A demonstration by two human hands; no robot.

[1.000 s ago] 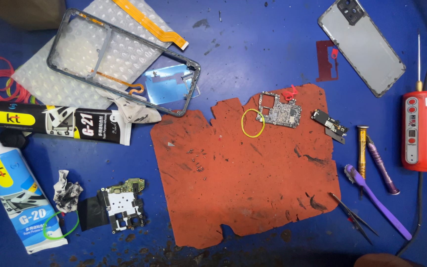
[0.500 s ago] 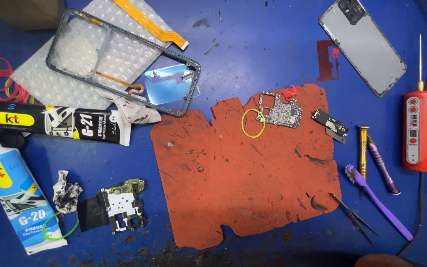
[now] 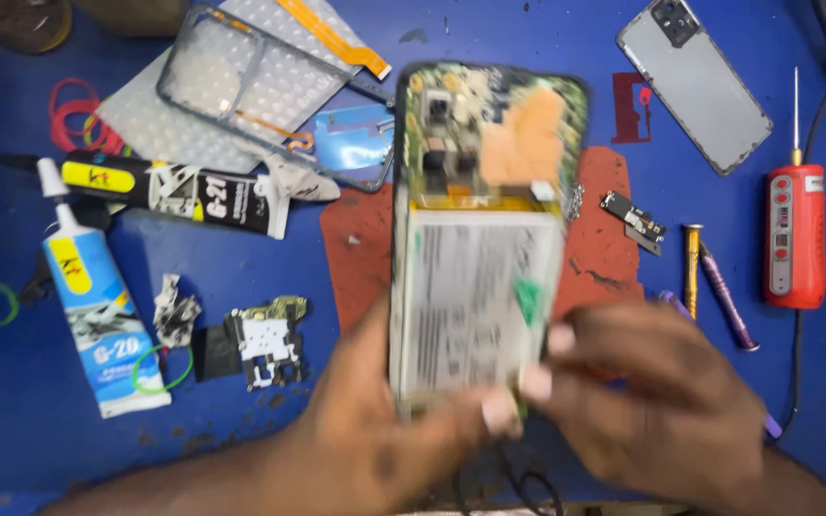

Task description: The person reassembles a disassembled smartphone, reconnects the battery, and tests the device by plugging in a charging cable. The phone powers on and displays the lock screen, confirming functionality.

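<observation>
Fingers [image 3: 532, 380] of both hands grasping opened phone [image 3: 485, 239], above red mat [image 3: 604, 258], cluttered blue workbench [image 3: 528, 38]

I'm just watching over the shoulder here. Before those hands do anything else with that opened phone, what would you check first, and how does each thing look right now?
1. Both hands on the opened phone: ok. The left hand and right hand hold its lower end.
2. Phone over the red mat: ok, though whether it rests on the mat or is lifted, cannot tell.
3. Battery seated in the phone: cannot tell, the picture is blurred.
4. Small connector board out of the way: ok, it lies apart on the mat's right edge.
5. Glue tubes, black and blue, away from the phone: ok, they lie well to its left.
</observation>
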